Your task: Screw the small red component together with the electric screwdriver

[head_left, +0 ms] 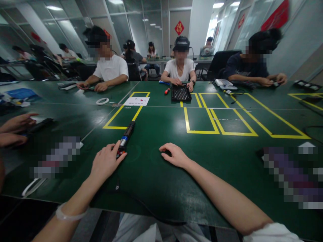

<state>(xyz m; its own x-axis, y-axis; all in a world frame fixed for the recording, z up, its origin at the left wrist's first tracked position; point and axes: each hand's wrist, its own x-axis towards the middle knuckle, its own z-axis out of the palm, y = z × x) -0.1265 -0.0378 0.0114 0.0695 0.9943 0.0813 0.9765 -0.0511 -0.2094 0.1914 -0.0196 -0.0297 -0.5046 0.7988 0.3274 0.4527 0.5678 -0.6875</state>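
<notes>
My left hand (107, 161) is on the table with its thumb and forefinger about the near end of a slim device (124, 140). The device has a black far end, a silver and blue middle, and small red parts near my thumb. My fingers partly hide its near end. My right hand (175, 154) rests on the green tabletop, thumb and forefinger curved with a gap between them and nothing held. Between my forearms lies a thin black cord with a small ring-shaped end (117, 187).
Yellow tape outlines (202, 132) mark the green table. A printed sheet (137, 101) and a white tape roll (102, 101) lie beyond my left hand. Opposite, a person handles a black tray (181, 93) beside a red screwdriver (167, 91). Another person's hands (15, 129) are at left.
</notes>
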